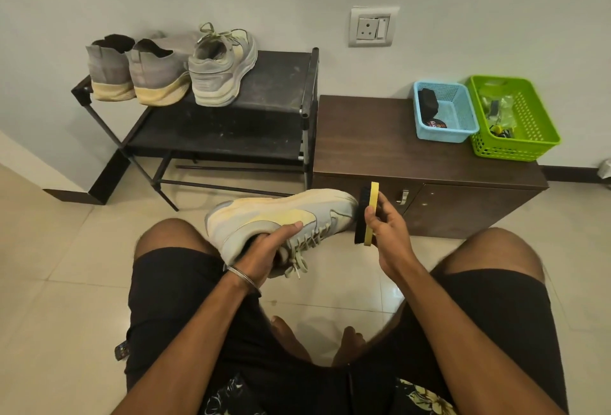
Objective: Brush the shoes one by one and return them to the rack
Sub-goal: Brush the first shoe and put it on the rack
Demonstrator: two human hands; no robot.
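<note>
The left hand (264,249) grips a pale grey-and-cream lace-up sneaker (284,219) at its collar, fingers tucked into the opening and thumb lying along the outer side; the shoe is held on its side above the tiled floor (66,266), between the knees, toe pointing right. The right hand (386,233) clasps a yellow-backed shoe brush with black bristles (365,216), fingers curled round its back; the brush stands roughly upright just right of the sneaker, bristles facing and touching the toe. On the top shelf of the black metal shoe rack (281,84), well beyond the hands, stand a matching pale sneaker (221,71) and, to its left, a pair of grey knit shoes with yellowed soles (139,71), all heel-first toward the viewer. Beside the rack, a dark brown wooden cabinet (380,150) carries a small blue plastic basket (444,110) and a green plastic basket (515,117), touching one another.
</note>
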